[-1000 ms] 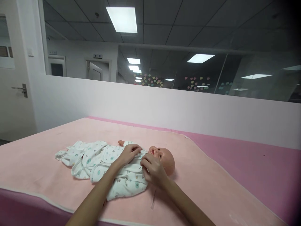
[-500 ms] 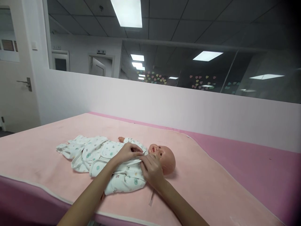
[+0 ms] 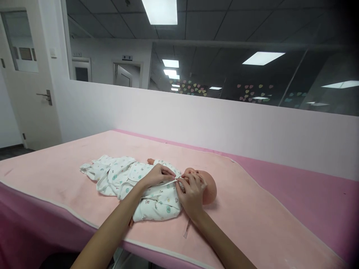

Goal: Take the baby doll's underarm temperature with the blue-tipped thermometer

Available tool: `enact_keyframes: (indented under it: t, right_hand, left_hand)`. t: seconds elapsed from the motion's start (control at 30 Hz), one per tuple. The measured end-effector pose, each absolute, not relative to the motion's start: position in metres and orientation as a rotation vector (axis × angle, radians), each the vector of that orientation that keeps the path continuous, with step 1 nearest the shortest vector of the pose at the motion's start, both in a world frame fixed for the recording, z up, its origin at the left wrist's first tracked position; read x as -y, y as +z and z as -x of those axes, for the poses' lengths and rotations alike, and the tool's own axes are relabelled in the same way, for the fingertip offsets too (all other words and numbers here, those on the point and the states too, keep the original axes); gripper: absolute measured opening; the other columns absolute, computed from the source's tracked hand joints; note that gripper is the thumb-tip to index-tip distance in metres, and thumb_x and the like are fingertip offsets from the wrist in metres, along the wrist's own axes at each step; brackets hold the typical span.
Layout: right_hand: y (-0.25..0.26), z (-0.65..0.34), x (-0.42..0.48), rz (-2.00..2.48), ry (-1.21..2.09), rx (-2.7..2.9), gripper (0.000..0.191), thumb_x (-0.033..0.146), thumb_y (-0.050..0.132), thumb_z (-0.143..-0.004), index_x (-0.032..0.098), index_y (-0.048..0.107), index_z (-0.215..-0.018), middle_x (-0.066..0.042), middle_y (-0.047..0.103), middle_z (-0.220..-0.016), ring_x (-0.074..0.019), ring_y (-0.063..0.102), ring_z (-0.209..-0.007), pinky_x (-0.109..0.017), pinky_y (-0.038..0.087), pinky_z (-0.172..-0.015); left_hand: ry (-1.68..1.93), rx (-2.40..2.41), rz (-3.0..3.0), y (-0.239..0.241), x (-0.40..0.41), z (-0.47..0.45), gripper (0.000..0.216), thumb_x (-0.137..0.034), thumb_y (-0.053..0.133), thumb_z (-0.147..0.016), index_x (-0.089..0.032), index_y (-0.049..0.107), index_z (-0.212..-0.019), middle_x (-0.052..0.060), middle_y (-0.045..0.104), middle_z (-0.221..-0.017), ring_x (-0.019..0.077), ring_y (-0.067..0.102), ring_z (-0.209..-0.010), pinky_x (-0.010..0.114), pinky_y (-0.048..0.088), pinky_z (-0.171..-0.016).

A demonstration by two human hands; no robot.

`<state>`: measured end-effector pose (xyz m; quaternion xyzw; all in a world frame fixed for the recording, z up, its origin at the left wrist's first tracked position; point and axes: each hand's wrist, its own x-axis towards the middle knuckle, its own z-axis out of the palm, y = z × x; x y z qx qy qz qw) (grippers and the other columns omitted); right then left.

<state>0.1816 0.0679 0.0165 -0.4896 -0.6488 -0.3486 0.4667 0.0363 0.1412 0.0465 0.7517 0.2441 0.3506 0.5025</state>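
Soft white printed cotton romper (image 3: 123, 179) lay on fuzzy pink blanket (image 3: 252, 220). Left hand (image 3: 155, 175) pinched romper collar; right hand (image 3: 192, 190) pinched same collar beside smooth plastic baby doll (image 3: 210, 188) head.

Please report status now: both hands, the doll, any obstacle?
Left hand and right hand pinching white printed baby suit at collar. Bald plastic doll flat on pink mat. No obstacle seen.
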Motion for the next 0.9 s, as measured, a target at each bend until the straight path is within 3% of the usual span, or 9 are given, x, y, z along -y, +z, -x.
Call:
enact_keyframes:
  t: [0.27,0.47,0.73,0.9]
  right_hand:
    - [0.0129,-0.1833,-0.0719,1.192,-0.888,1.579,0.006,0.02,0.057,-0.075,0.021,0.062,-0.071,0.002,0.061,-0.077,-0.0155,0.051,-0.084,-0.04,0.022,-0.095]
    - [0.0106,-0.1849,-0.0734,1.219,-0.911,1.6,0.006,0.021,0.057,-0.076,0.02,0.061,-0.071,0.001,0.062,-0.076,-0.0157,0.051,-0.083,-0.041,0.023,-0.093]
    - [0.0091,-0.1862,-0.0746,1.244,-0.957,1.63,0.008,0.023,0.055,-0.078,0.02,0.06,-0.072,0.001,0.063,-0.077,-0.0156,0.051,-0.082,-0.042,0.022,-0.093]
    - [0.0093,-0.1861,-0.0739,1.266,-0.95,1.643,0.007,0.022,0.055,-0.078,0.021,0.06,-0.073,0.001,0.063,-0.077,-0.0153,0.05,-0.082,-0.042,0.022,-0.093]
  left_hand:
    - [0.869,-0.55,-1.874,0.0482,-0.1418,-0.0347,0.033,-0.041,0.062,-0.067,-0.011,0.068,-0.08,0.006,0.063,-0.069,0.0112,0.052,-0.064,0.021,0.037,-0.057]
    - [0.74,-0.552,-2.032,0.0467,-0.147,-0.0295,0.046,-0.033,0.075,-0.052,-0.018,0.067,-0.094,0.004,0.064,-0.08,0.0127,0.05,-0.072,0.022,0.04,-0.064]
    - [0.797,-0.591,-2.034,0.0426,-0.1461,-0.0348,0.031,-0.034,0.063,-0.068,-0.015,0.068,-0.092,0.002,0.059,-0.064,0.0114,0.048,-0.064,0.022,0.036,-0.059]
    - [0.798,-0.532,-2.018,0.0425,-0.1461,-0.0348,0.029,-0.032,0.058,-0.073,-0.015,0.067,-0.094,0.005,0.065,-0.076,0.0148,0.055,-0.074,0.023,0.04,-0.067]
